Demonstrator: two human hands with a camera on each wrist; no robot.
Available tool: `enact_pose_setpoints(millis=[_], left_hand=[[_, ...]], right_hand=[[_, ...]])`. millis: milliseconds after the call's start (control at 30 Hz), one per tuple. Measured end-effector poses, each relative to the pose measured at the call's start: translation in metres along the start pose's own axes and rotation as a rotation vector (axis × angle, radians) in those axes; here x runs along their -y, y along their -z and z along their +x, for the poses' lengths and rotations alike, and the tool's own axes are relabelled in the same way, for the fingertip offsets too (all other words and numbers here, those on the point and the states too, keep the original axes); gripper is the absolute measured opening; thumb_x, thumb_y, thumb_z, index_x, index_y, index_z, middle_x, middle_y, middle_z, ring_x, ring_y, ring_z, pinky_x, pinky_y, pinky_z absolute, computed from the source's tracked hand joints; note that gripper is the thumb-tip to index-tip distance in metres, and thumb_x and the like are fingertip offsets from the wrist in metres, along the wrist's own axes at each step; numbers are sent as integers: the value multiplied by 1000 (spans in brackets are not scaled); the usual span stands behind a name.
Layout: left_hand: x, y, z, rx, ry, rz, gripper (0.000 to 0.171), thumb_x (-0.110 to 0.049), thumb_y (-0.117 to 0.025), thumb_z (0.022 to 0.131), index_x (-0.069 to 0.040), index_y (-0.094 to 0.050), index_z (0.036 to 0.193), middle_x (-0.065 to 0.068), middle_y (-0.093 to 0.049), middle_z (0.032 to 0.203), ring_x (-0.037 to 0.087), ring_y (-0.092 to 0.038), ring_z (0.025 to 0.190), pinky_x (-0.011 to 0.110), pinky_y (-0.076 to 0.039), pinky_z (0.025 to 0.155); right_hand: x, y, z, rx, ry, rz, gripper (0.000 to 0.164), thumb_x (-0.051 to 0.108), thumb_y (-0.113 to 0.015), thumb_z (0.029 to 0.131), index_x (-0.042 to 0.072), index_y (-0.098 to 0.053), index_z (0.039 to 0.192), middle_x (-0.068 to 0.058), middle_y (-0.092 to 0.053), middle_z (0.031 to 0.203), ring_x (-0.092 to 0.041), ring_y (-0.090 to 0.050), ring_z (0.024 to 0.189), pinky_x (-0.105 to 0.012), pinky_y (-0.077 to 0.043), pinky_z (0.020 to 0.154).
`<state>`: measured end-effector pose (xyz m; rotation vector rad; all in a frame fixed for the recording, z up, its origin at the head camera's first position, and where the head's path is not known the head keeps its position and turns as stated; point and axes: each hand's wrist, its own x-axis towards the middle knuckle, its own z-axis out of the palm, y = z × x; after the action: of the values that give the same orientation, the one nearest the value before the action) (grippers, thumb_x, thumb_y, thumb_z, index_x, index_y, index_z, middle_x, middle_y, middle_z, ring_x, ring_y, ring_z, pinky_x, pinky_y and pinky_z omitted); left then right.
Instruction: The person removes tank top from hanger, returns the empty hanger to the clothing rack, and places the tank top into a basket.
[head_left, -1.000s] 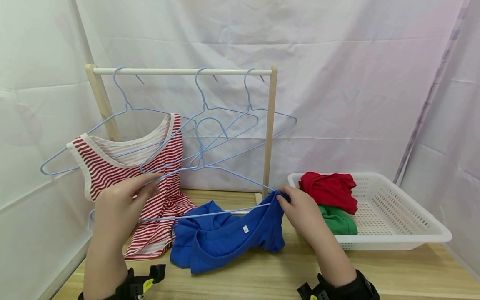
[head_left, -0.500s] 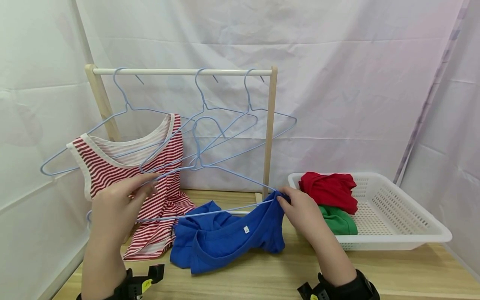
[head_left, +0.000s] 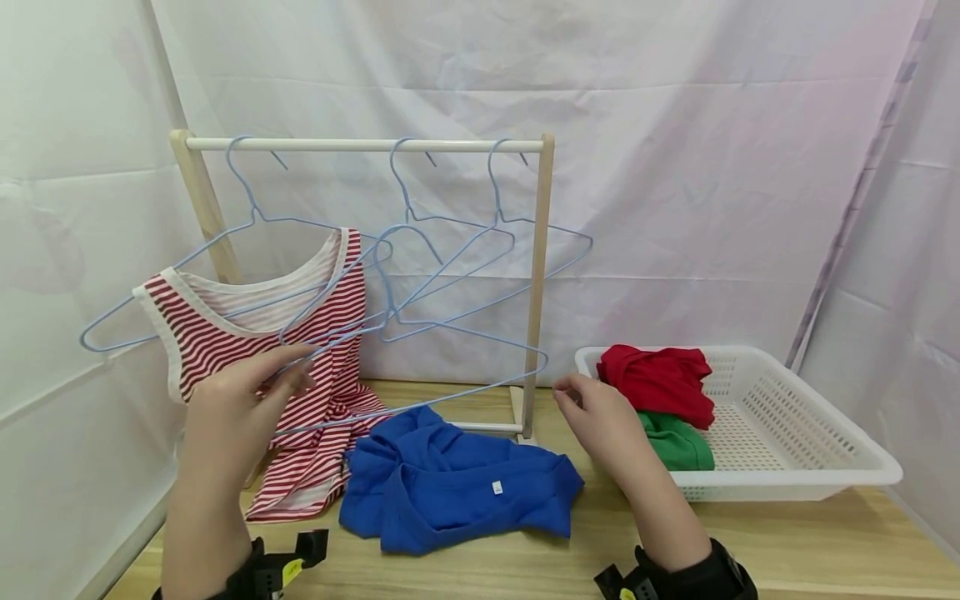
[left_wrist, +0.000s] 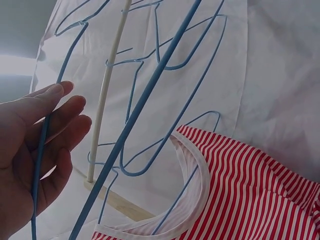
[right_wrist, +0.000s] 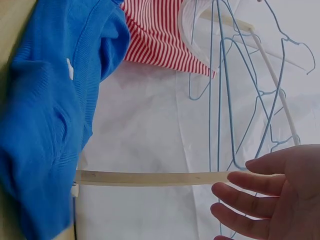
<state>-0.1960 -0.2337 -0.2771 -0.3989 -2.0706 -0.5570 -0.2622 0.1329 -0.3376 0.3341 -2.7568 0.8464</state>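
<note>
My left hand (head_left: 236, 404) pinches one arm of a light-blue wire hanger (head_left: 480, 333) between thumb and fingers, its hook pointing up. In the left wrist view the wire passes under my thumb (left_wrist: 42, 102) and along the palm. The hanger's free end stands above a blue garment (head_left: 465, 487) with a small white label, which lies crumpled on the table. My right hand (head_left: 600, 421) is just right of the hanger's free end, fingers relaxed and holding nothing. The right wrist view has that hand (right_wrist: 270, 200) loosely spread, away from the blue cloth (right_wrist: 50, 110).
Behind stands a rack (head_left: 352, 145) with wooden legs and several wire hangers. A red-striped tank top (head_left: 330, 333) hangs on its left hanger. At right, a white plastic basket (head_left: 787, 479) holds a red cloth (head_left: 660, 383) and a green one (head_left: 675, 442).
My right hand has let go of the blue garment, which has slipped off the hanger's end and dropped onto the table. The hanger's free end has risen slightly and swung left.
</note>
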Motion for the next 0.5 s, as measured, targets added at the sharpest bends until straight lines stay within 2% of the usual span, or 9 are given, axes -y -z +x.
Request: enact_pose_setpoints(millis=[300, 500], left_hand=[[-3, -3, -1, 58, 20, -5, 27, -8, -65, 80, -22, -66, 104, -3, -67, 76, 6, -56, 64, 13, -39, 55], [-4, -4, -1, 89, -14, -11, 28, -9, -66, 80, -23, -65, 104, -4, -67, 78, 4, -55, 64, 14, -40, 54]], right_hand=[[4, 2, 0, -8, -43, 41, 25, 34, -52, 90, 18, -58, 108, -2, -62, 95, -17, -55, 84, -41, -51, 72], [4, 4, 0, -19, -70, 37, 33, 39, -52, 89, 16, -55, 112, -4, -62, 99, -19, -55, 86, -43, -50, 73]])
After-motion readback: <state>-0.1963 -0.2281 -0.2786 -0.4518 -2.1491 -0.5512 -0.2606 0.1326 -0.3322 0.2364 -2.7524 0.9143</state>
